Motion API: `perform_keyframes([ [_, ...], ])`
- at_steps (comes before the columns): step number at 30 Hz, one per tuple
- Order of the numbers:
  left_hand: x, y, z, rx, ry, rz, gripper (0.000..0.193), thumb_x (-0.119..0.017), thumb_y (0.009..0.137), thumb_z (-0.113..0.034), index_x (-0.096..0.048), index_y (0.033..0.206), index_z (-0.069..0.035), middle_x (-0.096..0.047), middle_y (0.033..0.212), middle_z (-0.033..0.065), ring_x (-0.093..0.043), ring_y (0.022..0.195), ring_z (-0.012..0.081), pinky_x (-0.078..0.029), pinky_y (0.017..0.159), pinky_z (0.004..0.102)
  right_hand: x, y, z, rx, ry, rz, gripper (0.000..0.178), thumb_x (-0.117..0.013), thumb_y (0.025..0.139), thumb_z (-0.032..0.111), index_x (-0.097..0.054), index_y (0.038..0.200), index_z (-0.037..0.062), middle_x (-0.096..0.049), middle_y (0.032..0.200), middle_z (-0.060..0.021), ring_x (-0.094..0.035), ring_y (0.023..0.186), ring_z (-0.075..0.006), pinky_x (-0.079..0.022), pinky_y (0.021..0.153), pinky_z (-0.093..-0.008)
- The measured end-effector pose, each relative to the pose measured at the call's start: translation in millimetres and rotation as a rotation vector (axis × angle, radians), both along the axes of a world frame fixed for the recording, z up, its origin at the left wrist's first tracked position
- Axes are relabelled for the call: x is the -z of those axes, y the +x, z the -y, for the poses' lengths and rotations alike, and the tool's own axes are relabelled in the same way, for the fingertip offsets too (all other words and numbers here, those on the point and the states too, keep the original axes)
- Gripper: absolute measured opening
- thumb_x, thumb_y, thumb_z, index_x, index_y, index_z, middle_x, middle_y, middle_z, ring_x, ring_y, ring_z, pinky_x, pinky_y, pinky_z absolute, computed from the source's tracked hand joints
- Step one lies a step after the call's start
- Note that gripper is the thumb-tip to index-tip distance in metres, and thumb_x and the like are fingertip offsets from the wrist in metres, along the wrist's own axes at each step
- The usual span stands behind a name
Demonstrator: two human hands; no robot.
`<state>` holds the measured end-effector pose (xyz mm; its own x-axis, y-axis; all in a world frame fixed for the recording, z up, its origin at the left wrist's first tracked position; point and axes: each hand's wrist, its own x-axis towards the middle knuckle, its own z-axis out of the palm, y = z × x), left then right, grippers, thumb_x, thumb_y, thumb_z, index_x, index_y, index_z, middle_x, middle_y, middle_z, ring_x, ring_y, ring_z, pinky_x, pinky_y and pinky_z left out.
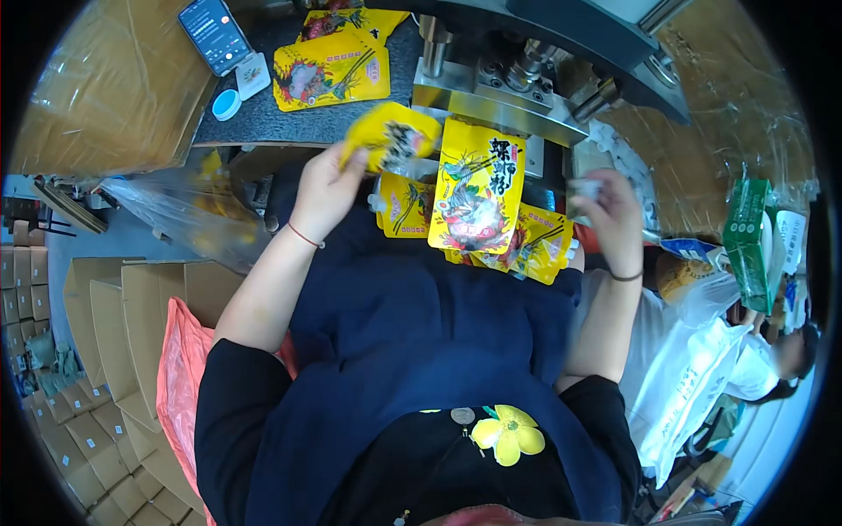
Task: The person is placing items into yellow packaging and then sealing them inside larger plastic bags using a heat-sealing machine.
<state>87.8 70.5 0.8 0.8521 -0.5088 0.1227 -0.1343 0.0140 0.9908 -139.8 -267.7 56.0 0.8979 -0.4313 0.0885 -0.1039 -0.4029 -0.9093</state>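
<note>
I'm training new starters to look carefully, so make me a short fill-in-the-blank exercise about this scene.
1. The left hand holds a pouch whose main colour is ____.
2. From the person's view, the phone lies to the ____ of the metal press.
3. The shirt around the large yellow flower is ____.

Missing words: yellow; left; black.

One left hand point(329, 180) at 10 o'clock, one right hand point(611, 208) at 2; yellow pouches point(478, 188), at least six, overlaps hiding full count; one metal press point(491, 105), 1 o'clock; one phone point(210, 35), 11; one round blue cap point(226, 105), 10; one green box point(747, 250), 3; one yellow flower point(509, 436), 5.
</note>
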Motion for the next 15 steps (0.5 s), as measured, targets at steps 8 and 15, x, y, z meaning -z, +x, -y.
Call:
perform_keyframes([
  [8,-23,-55,46,0.439,0.281,-0.148,0.018,-0.074,0.093,-0.012,-0.070,0.101,0.003,-0.071,0.083,0.0028,-0.066,0.070,0.0060,-0.055,0.063,0.0229,-38,64,-86,-0.182,-0.060,0.147,0.017,-0.073,0.088,0.005,-0.068,0.104,0.0002,-0.067,0.097,-0.0048,-0.063,0.093,-0.0105,-0.052,0.073,-0.0285],
  [15,-16,-82,59,0.745,-0.012,-0.659,0.034,-0.064,0.101,-0.021,-0.064,0.124,0.004,-0.071,0.115,0.0064,-0.066,0.101,0.0101,-0.052,0.093,0.0283,-29,49,-54,-0.306,-0.435,0.088,0.022,-0.059,0.100,0.019,-0.068,0.101,-0.0007,-0.069,0.094,-0.0108,-0.065,0.087,-0.0212,-0.050,0.077,-0.0329],
])
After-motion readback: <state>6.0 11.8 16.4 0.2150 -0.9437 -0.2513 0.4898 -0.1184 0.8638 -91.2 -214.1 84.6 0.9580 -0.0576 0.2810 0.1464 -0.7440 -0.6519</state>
